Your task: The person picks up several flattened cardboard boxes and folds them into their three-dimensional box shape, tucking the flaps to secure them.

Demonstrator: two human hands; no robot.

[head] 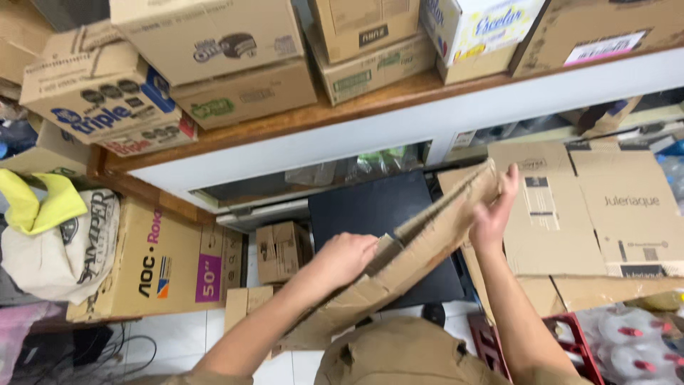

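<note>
The left hand (342, 258) clenches the flattened cardboard box (417, 239) near its middle and the right hand (495, 210) grips its far edge at one o'clock, seemingly mid-fold, needing firm pressing, over the black case (370, 207) below the shelf (399, 117).

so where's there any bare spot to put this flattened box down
Little is free. The dark flat panel ahead of the left hand shows bare surface. A strip of white floor tile lies between the big orange-lettered carton and the left forearm. The wooden shelf is packed with boxes, and the right side is crowded with cartons and a red bottle crate.
</note>
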